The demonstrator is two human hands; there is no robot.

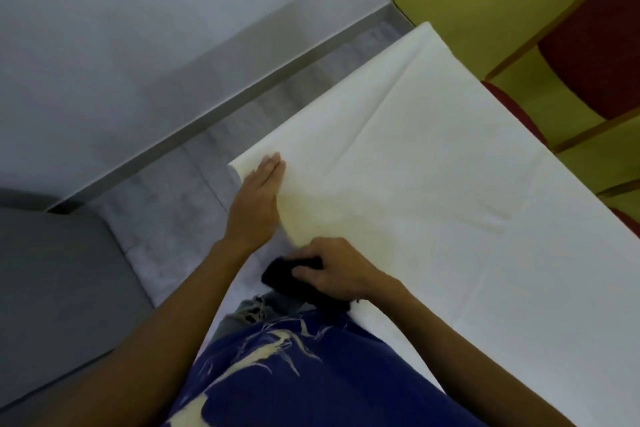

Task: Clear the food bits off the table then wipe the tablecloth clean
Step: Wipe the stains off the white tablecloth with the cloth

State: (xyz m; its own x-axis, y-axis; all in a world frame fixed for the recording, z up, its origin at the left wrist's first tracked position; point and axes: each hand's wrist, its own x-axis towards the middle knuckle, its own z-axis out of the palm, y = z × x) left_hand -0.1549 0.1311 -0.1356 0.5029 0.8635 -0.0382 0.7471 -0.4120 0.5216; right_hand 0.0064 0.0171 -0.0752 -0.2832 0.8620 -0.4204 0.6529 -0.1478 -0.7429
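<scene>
Wiping step, judged under way.

At the near edge of the tablecloth [450, 218], the right hand [332, 267] was curled round a dark cloth [277, 276], thumb and fingers gripping it, with part of the cloth hanging past the tablecloth's edge. Just beyond, at the tablecloth's left edge, the left hand [254, 204] lay flat, fingers straight and pressed together, palm down on the fabric.

Method note: the flat hand should pin the tablecloth taut while the cloth travels away from it, so the fabric does not bunch. Strokes should be firm, overlapping and in one direction, from the near edge toward the far corner. A faint yellowish patch [329, 211] lay beside the left hand and probably wants extra passes. The long crease [381, 107] toward the tablecloth's far end could trap residue, so wipe along it, not across.

Count, near to far:
- Hands: 2
- Dark cloth: 1
- Tablecloth: 1
- Food bits seen on the tablecloth: 0, so clearing was judged done, though small crumbs might not show
- Long crease: 1
- Red chair [588, 55] beyond the tablecloth's right edge: 1 plain, and a red sliver lower down may be a second; I cannot tell.
</scene>
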